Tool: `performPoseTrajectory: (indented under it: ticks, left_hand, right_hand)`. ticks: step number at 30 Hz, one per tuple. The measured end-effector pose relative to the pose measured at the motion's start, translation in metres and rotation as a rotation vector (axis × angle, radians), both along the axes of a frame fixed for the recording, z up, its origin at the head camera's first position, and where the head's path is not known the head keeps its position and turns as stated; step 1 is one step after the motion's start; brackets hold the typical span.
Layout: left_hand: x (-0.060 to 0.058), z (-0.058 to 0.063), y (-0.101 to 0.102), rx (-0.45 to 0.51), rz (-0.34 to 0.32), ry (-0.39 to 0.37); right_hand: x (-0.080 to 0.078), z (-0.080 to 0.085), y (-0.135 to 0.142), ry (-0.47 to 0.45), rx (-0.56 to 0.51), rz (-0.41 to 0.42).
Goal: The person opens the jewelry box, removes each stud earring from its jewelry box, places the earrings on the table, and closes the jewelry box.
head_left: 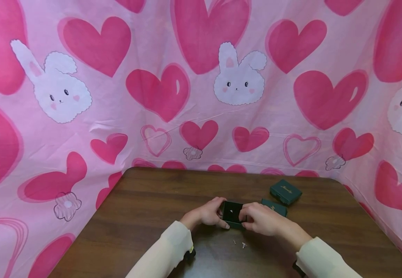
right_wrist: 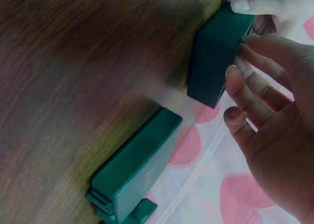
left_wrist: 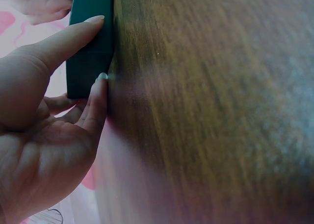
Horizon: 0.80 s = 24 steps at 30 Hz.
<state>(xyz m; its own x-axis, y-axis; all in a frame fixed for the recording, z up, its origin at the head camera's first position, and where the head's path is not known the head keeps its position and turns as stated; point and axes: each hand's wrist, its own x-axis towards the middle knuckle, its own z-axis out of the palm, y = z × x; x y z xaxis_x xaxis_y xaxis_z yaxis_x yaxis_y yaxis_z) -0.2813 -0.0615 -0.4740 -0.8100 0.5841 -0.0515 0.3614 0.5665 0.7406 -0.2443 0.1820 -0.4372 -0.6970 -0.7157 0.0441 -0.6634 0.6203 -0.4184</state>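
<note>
My left hand (head_left: pixel 209 213) grips the left end of a dark green jewelry box (head_left: pixel 235 224) standing on the table, thumb along its front wall. Inside the box is a black insert (head_left: pixel 227 217) bearing a tiny silver piece of jewelry (head_left: pixel 231 211). The right hand (head_left: pixel 263 220) reaches over the right side, its thumb and forefinger tips (right_wrist: pixel 249 39) close together at the top rim. What those fingertips hold or press is hidden, so I cannot tell. Two small shiny pieces, one like a silver stud (head_left: pixel 244 245), lie on the table in front of the box.
Beyond the right hand lies a closed green box (head_left: pixel 276 207) with gold lettering, partly covered by that hand. Another closed green box (head_left: pixel 286 192) sits farther back. The brown wooden table (head_left: pixel 152 193) meets a pink curtain (head_left: pixel 201 112) with hearts and rabbits.
</note>
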Motion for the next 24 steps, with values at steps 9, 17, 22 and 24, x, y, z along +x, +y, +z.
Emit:
performPoseTrajectory:
  ticks: [9, 17, 22, 24]
  left_hand:
    - [0.0, -0.001, 0.0, 0.001, 0.003, 0.0]
    - [0.001, 0.0, 0.001, -0.002, 0.003, 0.002]
    - [0.001, 0.0, 0.002, -0.004, 0.006, 0.004]
    - [0.001, 0.0, 0.002, -0.007, 0.005, 0.011]
  right_hand:
    - [-0.002, -0.001, 0.003, 0.05, 0.01, -0.05]
    - [-0.007, 0.0, 0.001, 0.134, 0.064, -0.101]
    - [-0.011, 0.002, 0.0, 0.145, 0.102, -0.145]
    - [-0.013, 0.002, -0.001, 0.164, 0.114, -0.148]
